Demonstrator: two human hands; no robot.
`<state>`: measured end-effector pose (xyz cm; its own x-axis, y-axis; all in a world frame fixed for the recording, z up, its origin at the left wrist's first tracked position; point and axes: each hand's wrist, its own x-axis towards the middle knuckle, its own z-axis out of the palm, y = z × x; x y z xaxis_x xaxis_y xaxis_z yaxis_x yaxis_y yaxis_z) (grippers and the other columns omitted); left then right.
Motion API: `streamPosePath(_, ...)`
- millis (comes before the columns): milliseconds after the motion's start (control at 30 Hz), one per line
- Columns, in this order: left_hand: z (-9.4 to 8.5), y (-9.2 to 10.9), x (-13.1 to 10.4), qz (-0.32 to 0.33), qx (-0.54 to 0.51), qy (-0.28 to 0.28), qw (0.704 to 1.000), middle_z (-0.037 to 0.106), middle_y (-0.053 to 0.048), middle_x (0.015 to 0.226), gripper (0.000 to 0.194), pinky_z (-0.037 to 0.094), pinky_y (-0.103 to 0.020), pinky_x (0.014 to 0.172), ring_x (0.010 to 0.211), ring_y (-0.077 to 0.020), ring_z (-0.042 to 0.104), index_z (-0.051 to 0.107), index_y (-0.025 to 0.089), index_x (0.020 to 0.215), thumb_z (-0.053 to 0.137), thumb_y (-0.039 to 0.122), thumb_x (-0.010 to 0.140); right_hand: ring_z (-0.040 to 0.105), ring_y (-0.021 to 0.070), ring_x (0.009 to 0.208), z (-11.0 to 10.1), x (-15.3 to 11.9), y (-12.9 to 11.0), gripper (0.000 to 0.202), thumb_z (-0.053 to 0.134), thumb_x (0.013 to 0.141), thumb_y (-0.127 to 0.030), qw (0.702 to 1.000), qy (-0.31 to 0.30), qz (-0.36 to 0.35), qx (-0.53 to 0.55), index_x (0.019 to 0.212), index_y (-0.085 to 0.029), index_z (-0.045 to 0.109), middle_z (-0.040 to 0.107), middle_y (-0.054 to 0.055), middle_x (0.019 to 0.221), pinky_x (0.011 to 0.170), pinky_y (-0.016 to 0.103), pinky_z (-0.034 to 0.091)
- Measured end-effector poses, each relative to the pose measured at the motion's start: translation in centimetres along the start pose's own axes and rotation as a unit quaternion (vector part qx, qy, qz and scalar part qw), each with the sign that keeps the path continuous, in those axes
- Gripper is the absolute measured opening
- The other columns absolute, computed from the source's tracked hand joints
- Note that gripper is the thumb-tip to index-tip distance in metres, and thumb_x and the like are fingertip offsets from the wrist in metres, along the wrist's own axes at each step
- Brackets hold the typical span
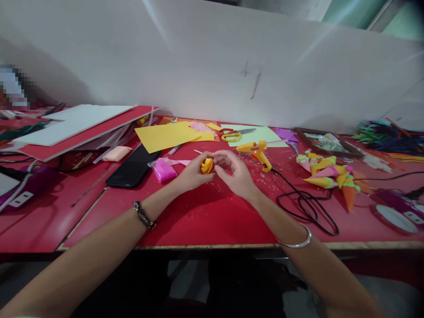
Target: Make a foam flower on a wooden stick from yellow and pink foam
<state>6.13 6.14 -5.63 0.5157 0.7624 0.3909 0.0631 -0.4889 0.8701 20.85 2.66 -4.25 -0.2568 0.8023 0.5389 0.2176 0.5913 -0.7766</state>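
Yellow coil [206,165] between both hands above the red table [212,221].
Left hand's [195,172] fingers curl around the coil; right hand's [236,173] fingers bend beside it, contact unclear. Pink packet [164,170] and phone [132,168] lie leftward; glue gun [259,153] and paper cones [331,174] rightward. Scissors [233,134] lie behind. Scraps litter the tabletop before a pale wall [198,66].

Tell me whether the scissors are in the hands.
No, the scissors rest on the pale green sheet, beyond the hands.
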Motion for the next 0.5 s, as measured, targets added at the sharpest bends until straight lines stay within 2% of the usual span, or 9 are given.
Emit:
streamPosePath(200,-0.1,0.4,-0.1,0.025,0.035,0.009,0.999,0.049,0.001,0.081,0.032,0.040,-0.022,0.061,0.067,-0.0091,0.048,0.042,0.017,0.095,0.056,0.017,0.066,0.053,0.0122,0.083,-0.2,0.0,0.3,0.025,0.046,0.078,-0.019,1.000,0.013,-0.001,-0.009,0.102,-0.022,0.046,0.052,0.002,0.090,0.076,0.028,0.047)
streamPosePath(367,-0.2,0.3,-0.1,0.066,0.053,0.025,0.996,0.049,-0.002,0.090,0.039,0.043,-0.026,0.069,0.080,-0.0130,0.051,0.041,0.017,0.098,0.058,0.014,0.064,0.050,0.0146,0.091,-0.3,-0.1,-0.2,0.036,0.050,0.076,-0.019,0.998,-0.031,-0.028,-0.055,0.111,-0.024,0.045,0.048,0.004,0.103,0.078,0.030,0.046)
streamPosePath(500,-0.1,-0.4,0.0,0.101,0.092,0.031,0.990,0.049,-0.005,0.099,0.042,0.043,-0.030,0.077,0.091,-0.0163,0.051,0.040,0.017,0.101,0.059,0.013,0.064,0.049,0.0151,0.092,-0.3,-0.1,-0.8,0.039,0.052,0.076,-0.019,0.988,-0.079,-0.053,-0.122,0.114,-0.027,0.046,0.048,0.003,0.102,0.080,0.030,0.044)
